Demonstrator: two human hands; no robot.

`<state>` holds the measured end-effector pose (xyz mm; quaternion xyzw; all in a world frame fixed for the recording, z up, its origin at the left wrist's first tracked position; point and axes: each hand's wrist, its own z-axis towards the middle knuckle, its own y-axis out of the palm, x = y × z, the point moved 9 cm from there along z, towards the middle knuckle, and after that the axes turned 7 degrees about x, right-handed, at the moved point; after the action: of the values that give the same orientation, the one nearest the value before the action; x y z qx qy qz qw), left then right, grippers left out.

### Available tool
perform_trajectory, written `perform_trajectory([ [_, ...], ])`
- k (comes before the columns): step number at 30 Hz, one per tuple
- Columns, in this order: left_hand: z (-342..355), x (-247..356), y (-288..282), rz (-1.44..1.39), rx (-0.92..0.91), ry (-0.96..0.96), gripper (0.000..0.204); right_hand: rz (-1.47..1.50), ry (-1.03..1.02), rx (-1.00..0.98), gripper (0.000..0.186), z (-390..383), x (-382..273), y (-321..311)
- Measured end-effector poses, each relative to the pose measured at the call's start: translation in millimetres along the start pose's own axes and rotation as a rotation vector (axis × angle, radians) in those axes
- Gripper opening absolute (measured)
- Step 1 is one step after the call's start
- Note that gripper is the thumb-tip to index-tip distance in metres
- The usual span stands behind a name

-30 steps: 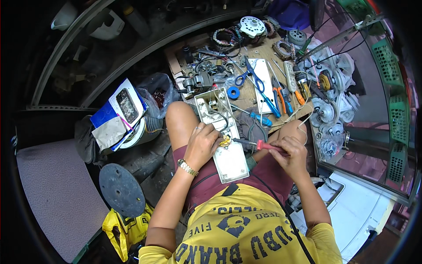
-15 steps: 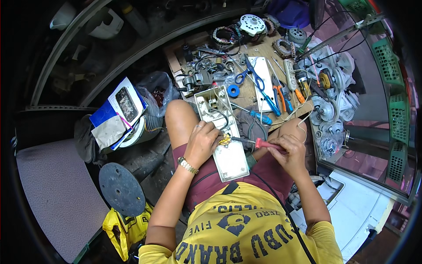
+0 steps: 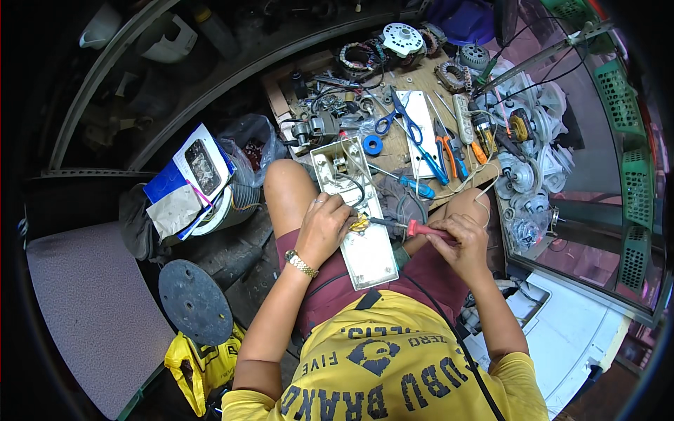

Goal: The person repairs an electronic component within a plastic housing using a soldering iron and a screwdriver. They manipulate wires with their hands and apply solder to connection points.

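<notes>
A long off-white casing [image 3: 371, 263] lies across my lap, its hollow side up, with wires and small metal parts in its far end. My left hand [image 3: 325, 228] is closed over the casing's left edge, fingertips pinching a small yellow part [image 3: 359, 224] with wires. Between the fingers of my right hand [image 3: 460, 238] is the red handle of a soldering iron [image 3: 420, 229]. Its dark shaft points left, and the tip reaches the yellow part; whether they touch is too small to tell.
On the wooden bench ahead lie blue scissors [image 3: 400, 116], pliers [image 3: 445, 151], a blue screwdriver [image 3: 417, 186], blue tape [image 3: 373, 144] and a power strip [image 3: 463, 119]. Bagged pale plastic parts [image 3: 530, 168] crowd the right. A dark round disc [image 3: 194, 302] stands at lower left.
</notes>
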<state>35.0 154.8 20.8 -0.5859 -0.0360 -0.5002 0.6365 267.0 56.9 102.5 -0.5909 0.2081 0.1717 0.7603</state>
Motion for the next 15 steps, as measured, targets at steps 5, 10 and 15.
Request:
perform_trajectory([
  [5,0.0,0.4,-0.1,0.008,0.007,0.001,0.014,-0.006,0.005,-0.007,0.019,-0.1,-0.5,0.1],
  [10,0.2,1.8,-1.1,-0.006,0.032,0.015,0.013,-0.009,-0.004,0.001,0.019,-0.4,-0.9,-0.2],
  [15,-0.3,1.8,-0.8,0.011,0.004,0.019,0.014,-0.009,-0.002,0.005,0.019,-0.6,-1.4,-0.5],
])
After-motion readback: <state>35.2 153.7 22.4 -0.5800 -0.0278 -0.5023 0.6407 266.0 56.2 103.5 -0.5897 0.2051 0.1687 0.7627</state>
